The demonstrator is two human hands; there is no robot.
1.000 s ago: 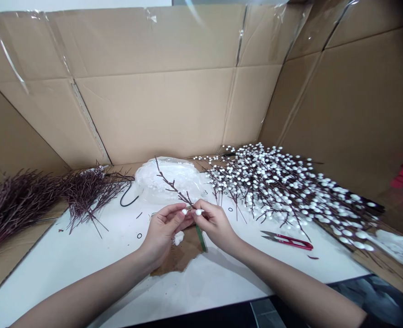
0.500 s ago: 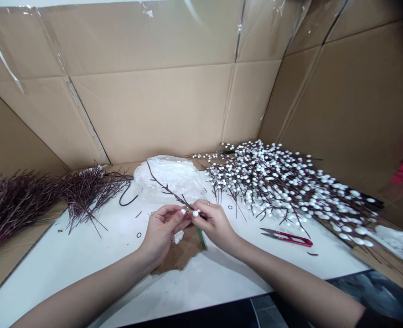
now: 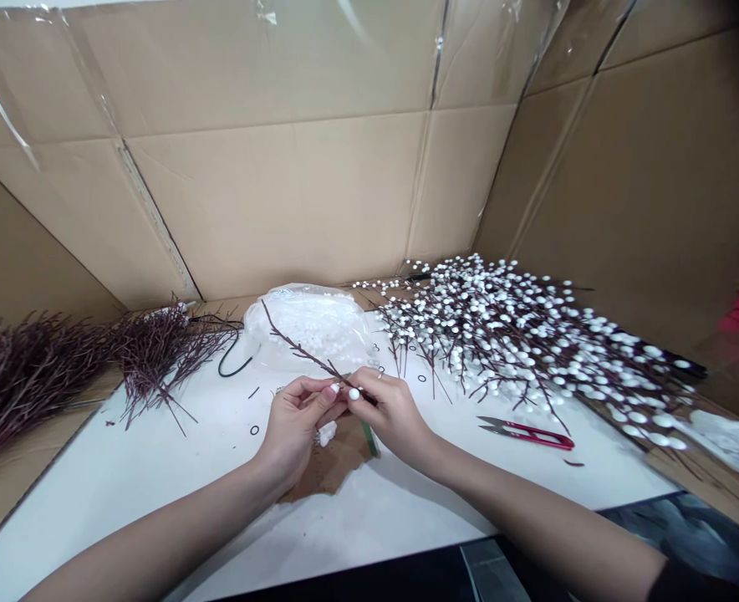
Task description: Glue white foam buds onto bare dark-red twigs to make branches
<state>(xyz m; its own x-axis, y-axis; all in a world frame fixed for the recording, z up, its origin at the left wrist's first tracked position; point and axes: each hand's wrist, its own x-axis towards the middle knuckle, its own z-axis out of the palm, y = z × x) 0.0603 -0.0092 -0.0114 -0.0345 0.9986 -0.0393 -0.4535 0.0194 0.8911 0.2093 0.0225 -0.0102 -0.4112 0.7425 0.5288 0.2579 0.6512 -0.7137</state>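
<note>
While the hands met above the near middle of the smooth white tabletop (image 3: 156, 477), a thin, knobbly dark-red twig (image 3: 295, 349) ran between them, its bare tip slanting far and left across a crinkled clear bag (image 3: 319, 322) of white beads. The left hand (image 3: 295, 420) was curled shut on the twig's near end, and the right hand (image 3: 393, 411) pinched a small round white bead (image 3: 353, 394) against the stem. Creased brown cardboard walls (image 3: 282, 192), taped at the seams, closed off the far side and both flanks. To the left lay a bristly heap of bare twigs (image 3: 62, 364), with a black cable (image 3: 230, 365) beside it. To the right spread a dense pile of beaded branches (image 3: 520, 339), and red-handled snips (image 3: 526, 433) lay just near of it. Under the hands sat a torn brown patch (image 3: 335, 464), a green stick (image 3: 368, 437) and a small white lump (image 3: 328, 433).
</note>
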